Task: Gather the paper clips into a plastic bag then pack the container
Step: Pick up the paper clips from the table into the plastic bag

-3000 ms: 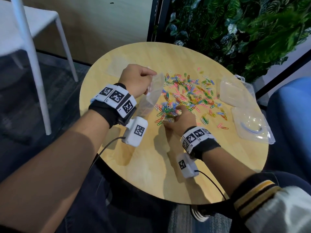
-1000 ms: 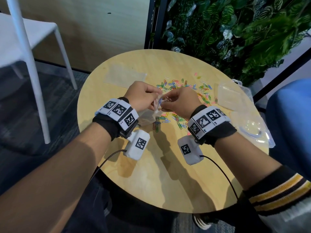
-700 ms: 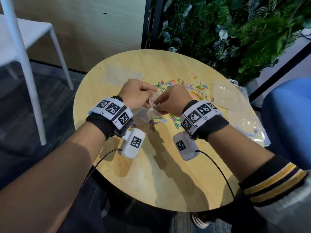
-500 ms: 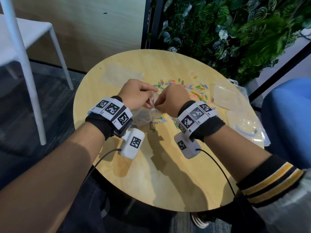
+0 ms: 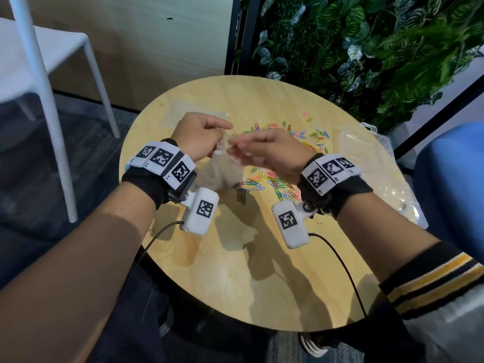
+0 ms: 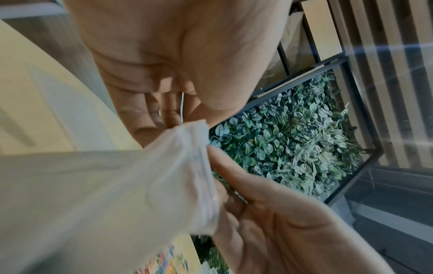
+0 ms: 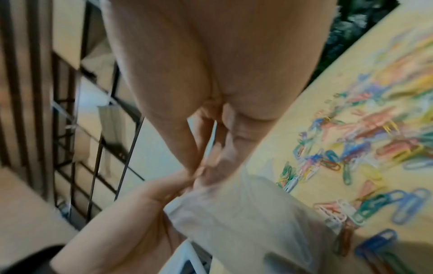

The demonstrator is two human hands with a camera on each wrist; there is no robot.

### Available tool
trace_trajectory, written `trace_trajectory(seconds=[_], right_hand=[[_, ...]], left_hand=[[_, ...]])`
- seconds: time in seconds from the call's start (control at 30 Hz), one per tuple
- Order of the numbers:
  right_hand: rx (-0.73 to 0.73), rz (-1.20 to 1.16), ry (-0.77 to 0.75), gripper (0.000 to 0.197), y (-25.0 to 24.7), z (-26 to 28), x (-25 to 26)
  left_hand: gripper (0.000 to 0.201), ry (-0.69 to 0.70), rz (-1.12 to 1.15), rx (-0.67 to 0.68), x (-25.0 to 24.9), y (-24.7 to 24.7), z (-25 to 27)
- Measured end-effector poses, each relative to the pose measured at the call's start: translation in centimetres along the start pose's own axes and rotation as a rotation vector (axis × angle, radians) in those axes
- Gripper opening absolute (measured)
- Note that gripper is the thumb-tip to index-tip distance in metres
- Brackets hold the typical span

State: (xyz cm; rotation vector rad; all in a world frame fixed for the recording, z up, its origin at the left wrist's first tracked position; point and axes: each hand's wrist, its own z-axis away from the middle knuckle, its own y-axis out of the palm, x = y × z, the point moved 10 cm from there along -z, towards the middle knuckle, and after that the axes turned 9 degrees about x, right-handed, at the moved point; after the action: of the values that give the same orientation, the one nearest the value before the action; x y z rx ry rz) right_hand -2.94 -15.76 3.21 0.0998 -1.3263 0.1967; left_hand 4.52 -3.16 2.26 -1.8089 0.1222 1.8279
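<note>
A clear plastic bag [image 5: 224, 174] hangs above the round wooden table [image 5: 235, 279]. My left hand [image 5: 218, 150] pinches the bag's top edge, as the left wrist view shows at the bag [image 6: 140, 185]. My right hand [image 5: 234, 154] meets it at the mouth, thumb and fingertips together on the rim [image 7: 199, 169]; no clip shows between them. Colourful paper clips [image 5: 281, 184] lie scattered under and beyond my right hand, with more clips [image 7: 351, 148] close by. The clear container [image 5: 360, 145] sits open at the table's right side.
A second flat plastic bag [image 5: 183, 115] lies at the table's far left. A clear lid or tray [image 5: 400, 203] rests at the right edge. A white chair [image 5: 44, 82] stands to the left, a plant wall [image 5: 366, 48] behind, a blue seat [image 5: 453, 179] to the right.
My right hand left the clip pile, lifted a pinch of clips to the bag's mouth and now rests its fingertips at the rim. The left hand kept hold of the bag throughout.
</note>
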Motion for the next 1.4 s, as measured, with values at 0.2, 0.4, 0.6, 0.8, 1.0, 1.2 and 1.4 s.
trace_trajectory(seconds=[0.2,0.4,0.6,0.8,1.0,1.2,1.4], right_hand=[[-0.212,0.733,0.011,0.023,-3.9,-0.3,-3.2],[0.378,1.712,-0.102,0.055,5.7,-1.0,-11.3],[0.232,1.751,0.206,0.059,0.2,-2.2,-12.1],[0.131,1.61,0.286,0.051,-4.3,-1.4,-12.0],[0.062,1.706,0.295,0.021,-4.2,-0.7,-9.4],[-0.137,1.324,0.341,0.02,-7.2,0.4,-7.9],[-0.48,-0.007,0.338,0.014,-11.9,4.7,-9.8]], left_hand=[[0.029,0.088,-0.004,-0.165,-0.4,-2.7,0.1],[0.027,0.144,-0.018,-0.226,-0.7,-4.2,0.1],[0.028,0.071,-0.056,-0.105,0.9,-2.8,-0.7],[0.028,0.06,-0.057,-0.048,0.6,-1.1,-0.7],[0.026,0.048,-0.067,-0.005,0.4,0.1,-0.5],[0.023,0.039,-0.031,0.06,0.2,0.8,0.3],[0.022,0.032,-0.028,0.125,0.2,2.1,0.2]])
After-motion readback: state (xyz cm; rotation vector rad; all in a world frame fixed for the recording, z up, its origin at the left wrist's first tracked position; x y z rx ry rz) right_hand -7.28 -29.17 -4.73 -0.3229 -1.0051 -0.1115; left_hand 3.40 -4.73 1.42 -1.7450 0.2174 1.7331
